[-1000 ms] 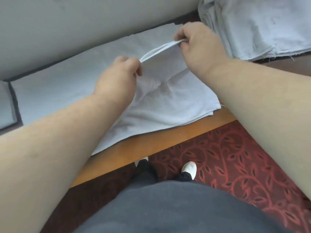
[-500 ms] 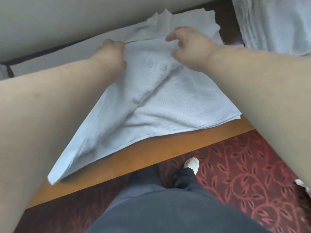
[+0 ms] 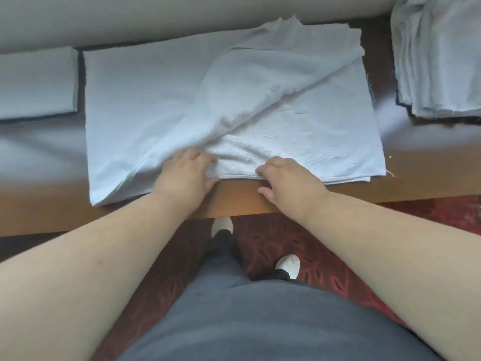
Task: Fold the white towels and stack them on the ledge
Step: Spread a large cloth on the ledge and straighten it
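You have brought both hands down from the towel's [image 3: 234, 105] far part to its near edge: your left hand [image 3: 186, 175] and right hand [image 3: 286, 183] now grip it at the ledge's [image 3: 239, 201] front, the towel no longer lifted.

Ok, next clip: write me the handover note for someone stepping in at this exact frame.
Left hand and right hand: both rest at the near edge of the towel being folded, fingers slightly curled; whether they pinch it is unclear.
That towel lies rumpled, half folded, on the spread towels on the ledge.
One folded towel sits far left; a towel pile sits far right.
Left: finish this fold, stack it.
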{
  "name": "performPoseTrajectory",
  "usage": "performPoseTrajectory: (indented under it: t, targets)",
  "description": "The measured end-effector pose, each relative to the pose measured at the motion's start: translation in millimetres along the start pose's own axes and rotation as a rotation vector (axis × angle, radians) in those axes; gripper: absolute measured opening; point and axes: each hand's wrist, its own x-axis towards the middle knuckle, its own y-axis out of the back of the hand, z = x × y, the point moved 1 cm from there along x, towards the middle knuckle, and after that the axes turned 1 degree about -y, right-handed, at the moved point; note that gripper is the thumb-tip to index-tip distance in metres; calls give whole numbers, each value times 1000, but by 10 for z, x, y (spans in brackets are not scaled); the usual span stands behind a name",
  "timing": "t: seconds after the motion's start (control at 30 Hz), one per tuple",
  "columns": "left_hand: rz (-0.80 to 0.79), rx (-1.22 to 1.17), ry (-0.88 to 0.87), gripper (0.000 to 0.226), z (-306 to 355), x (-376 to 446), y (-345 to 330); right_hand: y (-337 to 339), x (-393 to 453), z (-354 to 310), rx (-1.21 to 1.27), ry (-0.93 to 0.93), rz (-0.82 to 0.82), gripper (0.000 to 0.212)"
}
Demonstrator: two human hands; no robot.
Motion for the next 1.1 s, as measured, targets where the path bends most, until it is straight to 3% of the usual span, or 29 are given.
performPoseTrajectory:
  t: [0.13, 0.23, 0.33, 0.47, 0.63, 0.87, 1.03, 1.1]
  targets:
    - [-21, 35, 189, 39, -331, -189, 95, -1, 53, 36, 57, -68, 49, 27]
    - [-63, 72, 341, 52, -567, -346, 123, 4, 134, 73, 108, -131, 35, 24]
    - [-85, 70, 381, 68, -757, -497, 108, -28, 172, 65, 96, -155, 50, 16]
    - [-6, -29, 334, 75, -939, -630, 86, -37, 177, 27, 116, -136, 91, 14]
    - [29, 12, 194, 24, -1256, -648, 156, 17, 110, -29, 164, -156, 190, 10]
    - [7, 206, 48, 30, -1576, -732, 119, -11, 46, -155, 98, -155, 200, 10]
    - [34, 270, -31, 23, -1700, -828, 139, -51, 96, -225, -105, -182, 16, 9]
    - [0, 332, -36, 23, -1716, -843, 140, -45, 125, -279, -105, -183, 30, 8]
